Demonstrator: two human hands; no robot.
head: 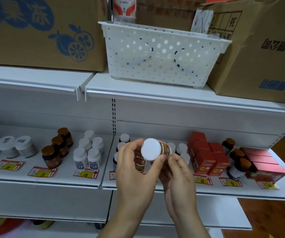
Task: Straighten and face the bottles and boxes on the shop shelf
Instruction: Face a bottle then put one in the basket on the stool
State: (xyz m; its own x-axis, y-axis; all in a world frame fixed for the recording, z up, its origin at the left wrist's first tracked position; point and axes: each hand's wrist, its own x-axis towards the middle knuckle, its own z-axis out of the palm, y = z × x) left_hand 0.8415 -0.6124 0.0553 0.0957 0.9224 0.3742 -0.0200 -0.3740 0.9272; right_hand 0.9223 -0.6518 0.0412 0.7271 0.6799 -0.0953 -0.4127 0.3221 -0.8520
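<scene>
Both my hands hold one white-capped bottle (151,149) with an orange label, tilted so its cap faces me, in front of the middle shelf (224,191). My left hand (135,170) grips it from the left, thumb near the cap rim. From below and to the right, my right hand (177,170) pinches the bottle's body. Behind my hands stand more white-capped bottles (124,139), partly hidden. Red boxes (205,155) sit to the right, then dark brown-capped bottles (238,160) and flat red boxes (265,165).
Left on the same shelf stand white bottles (88,152), brown bottles (57,148) and white-lidded jars (14,146), with price tags (86,173) along the front. On the upper shelf are a white perforated basket (162,55) and cardboard boxes (40,31).
</scene>
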